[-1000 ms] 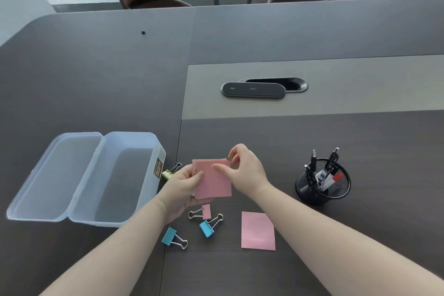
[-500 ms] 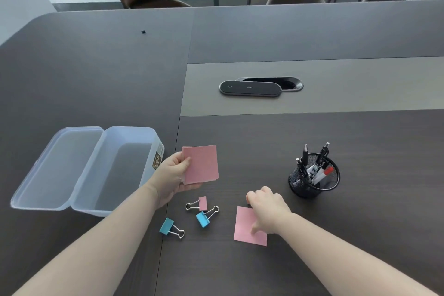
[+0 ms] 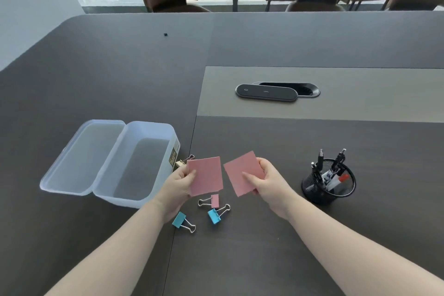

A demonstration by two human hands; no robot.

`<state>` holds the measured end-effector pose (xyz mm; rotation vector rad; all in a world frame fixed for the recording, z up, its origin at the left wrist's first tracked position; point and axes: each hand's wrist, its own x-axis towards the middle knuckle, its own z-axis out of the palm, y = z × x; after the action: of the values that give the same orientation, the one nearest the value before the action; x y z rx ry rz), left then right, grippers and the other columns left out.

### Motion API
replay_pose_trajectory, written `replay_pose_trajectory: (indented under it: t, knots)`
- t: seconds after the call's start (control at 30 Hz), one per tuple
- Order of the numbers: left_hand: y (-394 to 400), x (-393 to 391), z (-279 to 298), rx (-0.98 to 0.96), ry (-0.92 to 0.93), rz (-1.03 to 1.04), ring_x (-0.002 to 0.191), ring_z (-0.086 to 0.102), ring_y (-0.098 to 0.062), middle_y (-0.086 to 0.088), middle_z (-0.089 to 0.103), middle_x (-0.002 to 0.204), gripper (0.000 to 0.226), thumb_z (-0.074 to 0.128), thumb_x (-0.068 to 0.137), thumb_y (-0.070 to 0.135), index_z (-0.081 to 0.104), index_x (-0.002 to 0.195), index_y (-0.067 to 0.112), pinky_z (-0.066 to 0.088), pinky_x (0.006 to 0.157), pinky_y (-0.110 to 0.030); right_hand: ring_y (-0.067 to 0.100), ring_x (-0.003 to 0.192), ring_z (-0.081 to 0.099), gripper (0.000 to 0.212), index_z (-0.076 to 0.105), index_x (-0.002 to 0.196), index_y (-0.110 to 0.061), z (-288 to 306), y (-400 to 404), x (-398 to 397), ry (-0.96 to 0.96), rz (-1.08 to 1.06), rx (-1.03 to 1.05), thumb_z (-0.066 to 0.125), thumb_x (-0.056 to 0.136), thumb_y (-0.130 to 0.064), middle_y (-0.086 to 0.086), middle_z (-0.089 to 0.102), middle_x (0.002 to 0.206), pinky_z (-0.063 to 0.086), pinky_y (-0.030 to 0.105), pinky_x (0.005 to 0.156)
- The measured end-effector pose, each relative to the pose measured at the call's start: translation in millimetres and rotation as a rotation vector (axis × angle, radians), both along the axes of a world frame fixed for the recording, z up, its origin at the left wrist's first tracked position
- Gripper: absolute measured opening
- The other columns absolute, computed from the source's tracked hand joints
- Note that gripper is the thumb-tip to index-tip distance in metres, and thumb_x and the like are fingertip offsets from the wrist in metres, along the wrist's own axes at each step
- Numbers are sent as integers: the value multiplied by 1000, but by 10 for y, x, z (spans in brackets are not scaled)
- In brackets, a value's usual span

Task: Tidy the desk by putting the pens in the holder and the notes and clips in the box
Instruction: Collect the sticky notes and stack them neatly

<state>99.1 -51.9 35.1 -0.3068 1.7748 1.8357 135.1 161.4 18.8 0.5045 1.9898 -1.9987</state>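
Box point(image 3: 134, 166) left of the fingers open and empty, pens point(image 3: 329, 170) already in holder point(image 3: 329, 185) to their right, each hand pinching one pink note, left hand point(image 3: 179, 182), right hand point(image 3: 269, 180), clips point(image 3: 213, 211) on tabletop point(image 3: 264, 247) just below them not yet boxed.

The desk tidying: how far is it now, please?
Done: pens stand in the holder. In hand: left hand and right hand each hold a pink note. Left: both notes and the clips still go into the empty box.
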Motion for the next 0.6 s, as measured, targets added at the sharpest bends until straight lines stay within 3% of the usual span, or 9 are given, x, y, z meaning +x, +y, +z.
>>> replay_pose_trajectory:
  t: [0.1, 0.23, 0.33, 0.43, 0.5, 0.6]
  knots:
    - [58, -9, 37, 50, -11, -2, 87, 61, -15, 0, 64, 97, 28, 35, 102, 18, 61, 100, 27, 51, 84, -34, 2, 80, 57, 34, 44, 126, -25, 100, -237, -110, 44, -13, -63, 54, 95, -17, -5, 62, 105, 41, 12, 61]
    - [92, -74, 74, 110, -45, -10, 95, 63, -22, -5, 65, 107, 23, 38, 101, 23, 60, 106, 28, 53, 89, -46, 11, 102, 55, 35, 41, 134, -24, 107, -453, -219, 19, -30, 17, 44, 99, -25, 0, 58, 124, 42, 20, 76]
    - [129, -140, 72, 181, -53, -4, 94, 64, -20, -7, 65, 111, 26, 37, 101, 24, 58, 116, 21, 53, 88, -41, 16, 111, 53, 36, 41, 136, -19, 77, -554, -290, 11, -3, 137, 40, 100, -25, 4, 53, 128, 44, 21, 80]
    - [169, -177, 65, 227, -55, 2, 92, 64, -17, -5, 66, 109, 28, 37, 101, 25, 56, 121, 19, 53, 84, -35, 22, 114, 52, 38, 43, 136, -16, 62, -639, -350, -6, 4, 276, 40, 99, -25, 9, 47, 128, 47, 33, 95]
    - [184, -194, 61, 201, -46, -22, 91, 63, -16, -3, 67, 108, 28, 37, 101, 26, 55, 122, 21, 54, 79, -33, 28, 117, 48, 38, 45, 134, -14, 62, -679, -383, -8, 14, 394, 40, 98, -27, 13, 45, 124, 43, 42, 103]
    - [158, -263, 75, 87, 26, -67, 92, 62, -17, -3, 65, 109, 24, 37, 102, 22, 56, 114, 26, 52, 83, -35, 29, 121, 38, 39, 45, 133, -14, 89, -683, -431, 4, 55, 591, 40, 98, -31, 13, 44, 123, 35, 40, 106]
